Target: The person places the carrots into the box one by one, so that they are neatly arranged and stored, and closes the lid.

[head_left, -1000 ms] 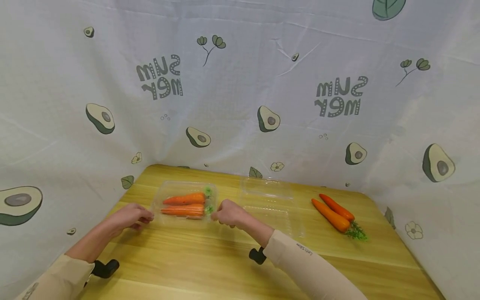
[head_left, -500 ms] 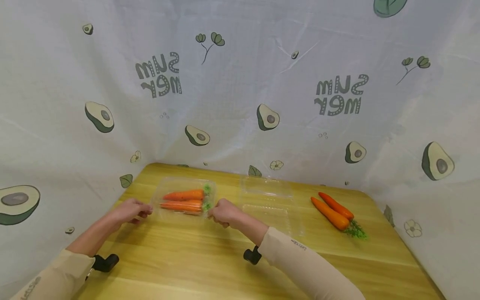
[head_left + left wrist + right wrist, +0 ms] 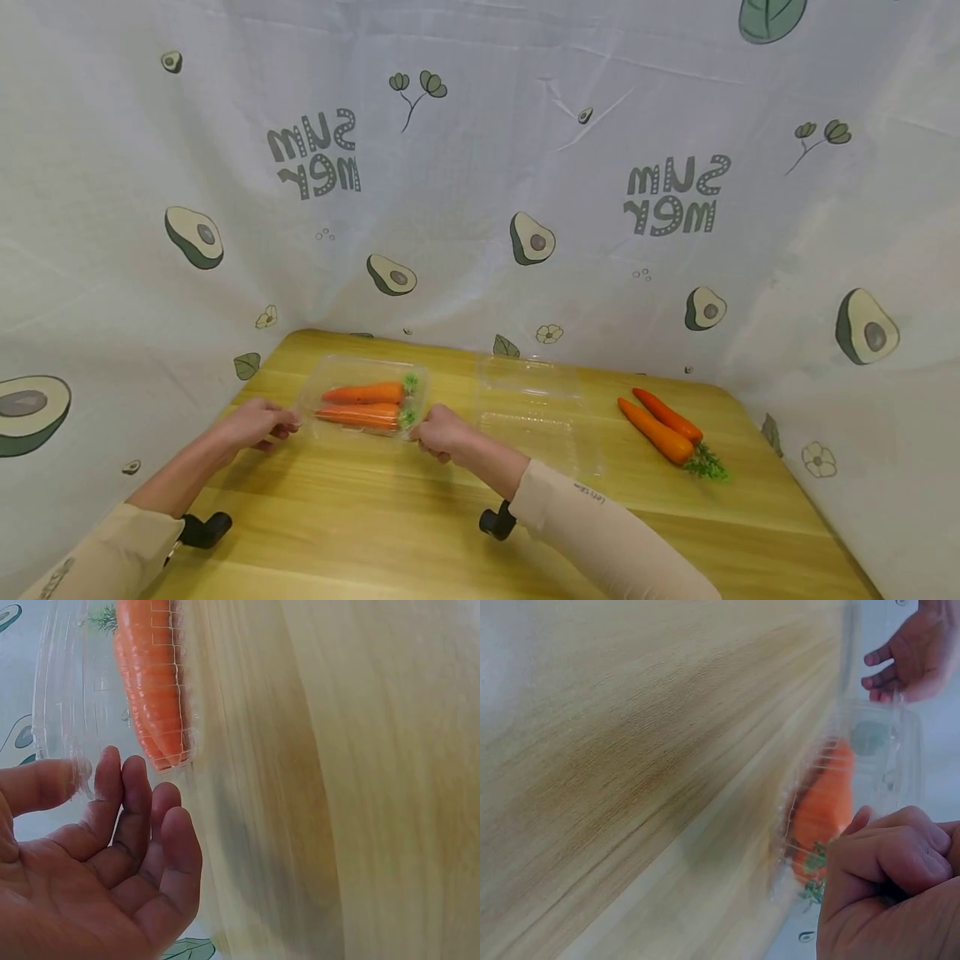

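Observation:
A clear plastic clamshell box (image 3: 378,363), its lid down over two orange carrots (image 3: 363,392) with green tops, is between my hands at the back left of the wooden table. My left hand (image 3: 258,423) pinches its left end; in the left wrist view, the thumb and index finger (image 3: 111,769) meet at the rim, the other fingers loosely bent. On the near right corner, my right hand (image 3: 444,433) grips the rim with curled fingers (image 3: 900,855). That hand covers part of the box in the right wrist view.
A second clear clamshell box (image 3: 528,425) lies unfolded just right of my right hand, its lid toward the back. Further right lie two loose carrots (image 3: 660,429) with leafy tops. A printed white cloth (image 3: 480,167) hangs behind and at both sides of the table (image 3: 360,517).
My right hand has shifted slightly left along with the box's right end. The carrots inside sit a little farther back. The unfolded box and loose carrots have stayed put.

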The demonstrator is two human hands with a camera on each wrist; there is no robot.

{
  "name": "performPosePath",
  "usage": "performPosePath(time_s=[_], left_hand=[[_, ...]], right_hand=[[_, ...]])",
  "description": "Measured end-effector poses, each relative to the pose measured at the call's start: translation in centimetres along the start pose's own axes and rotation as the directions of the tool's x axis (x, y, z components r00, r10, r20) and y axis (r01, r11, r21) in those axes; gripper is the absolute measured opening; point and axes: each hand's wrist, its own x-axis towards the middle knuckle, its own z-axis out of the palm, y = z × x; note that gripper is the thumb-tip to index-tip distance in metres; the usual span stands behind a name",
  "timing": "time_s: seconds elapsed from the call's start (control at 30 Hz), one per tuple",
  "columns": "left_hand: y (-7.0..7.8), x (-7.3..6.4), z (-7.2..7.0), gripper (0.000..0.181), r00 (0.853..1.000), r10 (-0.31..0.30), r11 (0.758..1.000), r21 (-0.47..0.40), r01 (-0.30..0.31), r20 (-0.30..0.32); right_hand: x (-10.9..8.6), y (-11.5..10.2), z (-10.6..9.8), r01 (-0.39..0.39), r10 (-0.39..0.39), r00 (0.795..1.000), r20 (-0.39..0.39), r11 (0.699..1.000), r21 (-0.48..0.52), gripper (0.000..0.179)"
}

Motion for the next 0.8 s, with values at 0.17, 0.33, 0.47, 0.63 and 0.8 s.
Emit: performPosePath(time_s=[0.17, 0.33, 0.47, 0.63, 0.8], left_hand=[[-0.1, 0.0, 0.2, 0.040, 1.000, 0.007, 1.000, 0.005, -0.007, -0.025], [-0.4, -0.1, 0.1, 0.047, 0.996, 0.037, 0.997, 0.069, -0.032, -0.085], [0.1, -0.9, 0.5, 0.054, 0.967, 0.129, 0.970, 0.231, -0.076, -0.221], [2.0, -2.0, 2.2, 0.048, 0.864, 0.311, 0.914, 0.373, -0.158, -0.396], [4.6, -3.2, 4.3, 0.039, 0.782, 0.447, 0.866, 0.430, -0.256, -0.435]], right_hand=[[0.1, 0.0, -0.3, -0.012, 0.012, 1.000, 0.002, 1.000, -0.016, 0.048], [-0.2, -0.2, -1.4, 0.014, -0.010, 0.999, 0.045, 0.997, -0.076, 0.029], [-0.7, -0.2, -2.6, 0.050, -0.046, 0.998, 0.034, 0.992, -0.118, 0.040], [-1.5, -0.3, -4.4, 0.083, -0.080, 0.996, 0.029, 0.989, -0.124, 0.024], [-2.7, -0.4, -6.6, 0.094, -0.093, 0.996, 0.015, 0.987, -0.127, 0.033]])
